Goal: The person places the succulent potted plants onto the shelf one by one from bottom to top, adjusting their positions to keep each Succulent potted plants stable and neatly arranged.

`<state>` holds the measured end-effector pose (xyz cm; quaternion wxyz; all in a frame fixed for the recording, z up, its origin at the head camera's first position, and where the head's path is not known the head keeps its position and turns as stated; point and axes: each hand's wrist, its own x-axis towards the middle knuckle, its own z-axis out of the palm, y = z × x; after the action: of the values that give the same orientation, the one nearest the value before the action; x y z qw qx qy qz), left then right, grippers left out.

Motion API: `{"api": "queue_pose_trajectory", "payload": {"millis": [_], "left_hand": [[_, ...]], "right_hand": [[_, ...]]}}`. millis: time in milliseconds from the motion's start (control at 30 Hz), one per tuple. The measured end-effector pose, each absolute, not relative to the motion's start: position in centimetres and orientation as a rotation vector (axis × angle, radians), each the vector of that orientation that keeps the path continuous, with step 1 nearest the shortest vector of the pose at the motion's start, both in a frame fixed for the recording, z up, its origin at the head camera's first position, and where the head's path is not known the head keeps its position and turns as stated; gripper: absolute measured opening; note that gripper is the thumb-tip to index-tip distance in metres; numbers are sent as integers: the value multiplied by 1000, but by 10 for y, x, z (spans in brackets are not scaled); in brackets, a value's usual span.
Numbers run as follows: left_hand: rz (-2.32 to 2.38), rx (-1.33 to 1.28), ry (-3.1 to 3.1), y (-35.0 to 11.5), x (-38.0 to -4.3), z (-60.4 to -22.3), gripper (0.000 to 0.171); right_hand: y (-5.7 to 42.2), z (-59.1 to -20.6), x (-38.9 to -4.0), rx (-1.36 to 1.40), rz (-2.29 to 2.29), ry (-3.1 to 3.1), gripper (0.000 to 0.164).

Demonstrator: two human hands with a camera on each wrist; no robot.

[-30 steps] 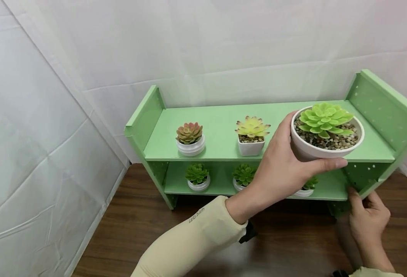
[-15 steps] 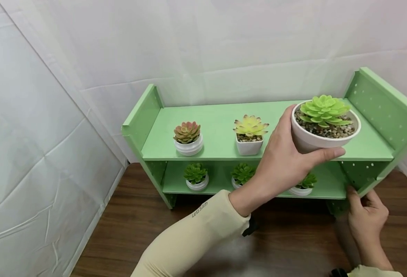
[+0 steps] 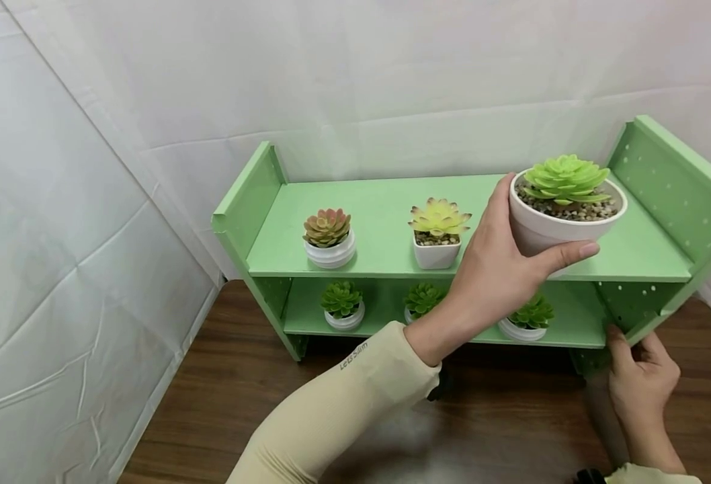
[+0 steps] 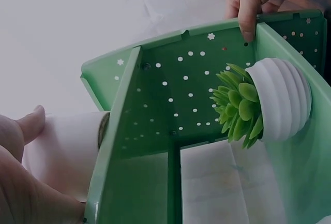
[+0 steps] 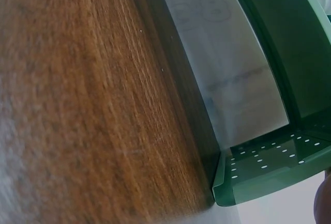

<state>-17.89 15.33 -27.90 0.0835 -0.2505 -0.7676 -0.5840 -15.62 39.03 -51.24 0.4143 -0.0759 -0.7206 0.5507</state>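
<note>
My left hand (image 3: 494,269) grips the large white pot of a bright green potted succulent (image 3: 564,212), thumb at its front. The pot overlaps the right part of the green shelf's top board (image 3: 367,262) in the head view. In the left wrist view, the pot's white side (image 4: 67,151) appears beside the board's edge. Low on the right, my right hand (image 3: 642,376) pinches the front edge of the shelf's side panel (image 3: 673,181). Its fingers over the perforated panel also show in the left wrist view.
A reddish succulent (image 3: 328,238) and a yellow one in a square pot (image 3: 437,252) stand on the top board. Several small green succulents (image 3: 343,306) stand on the lower board (image 3: 573,323). White cloth (image 3: 422,87) hangs behind; the floor (image 3: 210,390) is brown wood.
My left hand has moved the potted succulent a little farther back over the top board, and the pot's rim is seen from a flatter angle. My right hand keeps its place.
</note>
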Motion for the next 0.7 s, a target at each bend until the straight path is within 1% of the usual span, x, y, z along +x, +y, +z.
{"api": "queue_pose_trajectory", "payload": {"millis": [233,400,700], "left_hand": [[-1751,-722,-2310,153,-180,-280,86],[-1717,-718,-2328,152,-180,-281,86],[-1649,-736,-2351,151,-179,-283,91]], "right_hand": [[387,-509,-156,-152,1389,-1796,26],[385,-508,-155,-172,1392,-1793,26],[387,-508,-155,-145,1388,-1786,27]]}}
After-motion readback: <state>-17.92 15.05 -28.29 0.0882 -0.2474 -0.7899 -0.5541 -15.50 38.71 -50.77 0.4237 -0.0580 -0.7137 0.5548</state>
